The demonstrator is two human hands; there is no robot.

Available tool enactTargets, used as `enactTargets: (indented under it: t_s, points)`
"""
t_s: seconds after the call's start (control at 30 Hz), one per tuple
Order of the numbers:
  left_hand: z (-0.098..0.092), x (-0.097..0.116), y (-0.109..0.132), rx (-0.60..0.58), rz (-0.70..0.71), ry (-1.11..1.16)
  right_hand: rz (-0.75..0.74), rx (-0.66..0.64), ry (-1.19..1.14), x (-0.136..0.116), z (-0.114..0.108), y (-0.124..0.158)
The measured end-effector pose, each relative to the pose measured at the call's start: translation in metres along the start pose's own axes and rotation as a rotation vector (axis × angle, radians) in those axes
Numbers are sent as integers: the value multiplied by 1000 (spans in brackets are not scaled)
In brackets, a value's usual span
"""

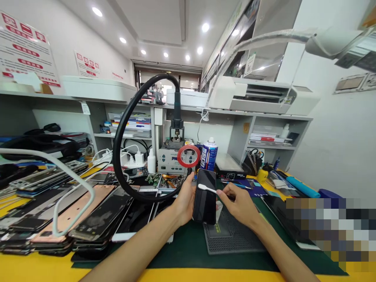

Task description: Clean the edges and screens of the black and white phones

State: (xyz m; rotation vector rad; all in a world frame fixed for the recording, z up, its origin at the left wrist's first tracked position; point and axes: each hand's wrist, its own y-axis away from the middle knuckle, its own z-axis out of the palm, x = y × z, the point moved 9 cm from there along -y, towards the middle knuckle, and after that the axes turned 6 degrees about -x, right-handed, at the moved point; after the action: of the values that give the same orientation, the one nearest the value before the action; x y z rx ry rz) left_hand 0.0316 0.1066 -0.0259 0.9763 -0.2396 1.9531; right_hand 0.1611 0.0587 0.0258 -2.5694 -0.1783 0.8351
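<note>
Ceiling lights [205, 27] shine over a small workroom, where a grey shelf unit [232, 112] stands at the far side and carries a white printer [219, 96] on its right part. The yellow surface [205, 276] is largely covered by a dark green mat [176, 254]. Near the middle, the left hand [184, 200] grasps a black phone [205, 203] along its left edge, holding it raised and tilted with the dark glossy face in view. The right hand [237, 200] pinches the end of a slim white stick [207, 188] between thumb and fingers; its broad rounded head lies across the phone's upper half, though whether it touches the face I cannot tell. Below the phone and to its right lies a grey perforated pad [237, 243].

Beyond the phone are a red ring [179, 156], a blue spray can [209, 154] and a grey control box [167, 161], with a thick black hose [117, 152] arching at their left. Stacks of phone parts [98, 219] fill the left side. To the right are a yellow bottle [262, 175] and, nearer, a flat dark panel [277, 211].
</note>
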Motion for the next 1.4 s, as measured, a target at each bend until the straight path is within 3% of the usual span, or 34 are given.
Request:
enactTargets:
  t_s: [0.6, 1.03, 1.4]
  points:
    - [-12, 31, 2, 18, 159, 65, -86, -250, -27, -22, 33, 9]
    - [-18, 39, 3, 49, 168, 52, -65, -215, 4, -11, 23, 5]
    - [-21, 24, 0, 69, 132, -14, -53, -110, 52, -1, 12, 1]
